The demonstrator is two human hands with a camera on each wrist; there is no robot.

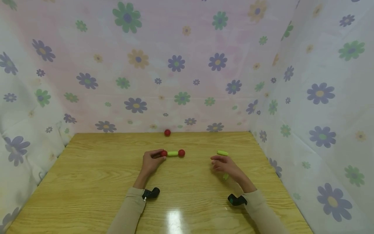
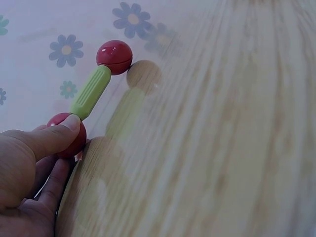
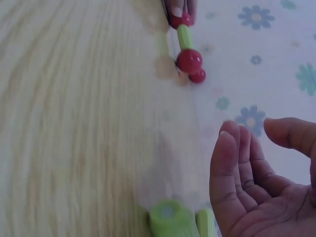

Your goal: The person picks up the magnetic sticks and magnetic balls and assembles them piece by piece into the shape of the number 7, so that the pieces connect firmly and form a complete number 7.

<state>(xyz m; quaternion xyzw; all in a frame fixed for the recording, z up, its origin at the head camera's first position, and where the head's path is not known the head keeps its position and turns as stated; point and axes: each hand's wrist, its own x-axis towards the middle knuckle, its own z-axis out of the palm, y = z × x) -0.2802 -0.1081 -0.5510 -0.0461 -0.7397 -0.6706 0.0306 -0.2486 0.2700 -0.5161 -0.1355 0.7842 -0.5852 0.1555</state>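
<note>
A light-green ridged stick joins two red balls, one at its left end and one at its right end, like a dumbbell. My left hand pinches the left ball between thumb and fingers; the left wrist view shows the thumb across it. To the right, my right hand holds nothing, its fingers loosely bent and thumb apart in the right wrist view. Beyond it lies a loose green stick. Another green stick, partly hidden, lies on its near side.
A third red ball sits at the back edge of the wooden table, against the flowered cloth. More flowered cloth hangs along the left and right sides. A black wrist device sits by the right sleeve, another by the left.
</note>
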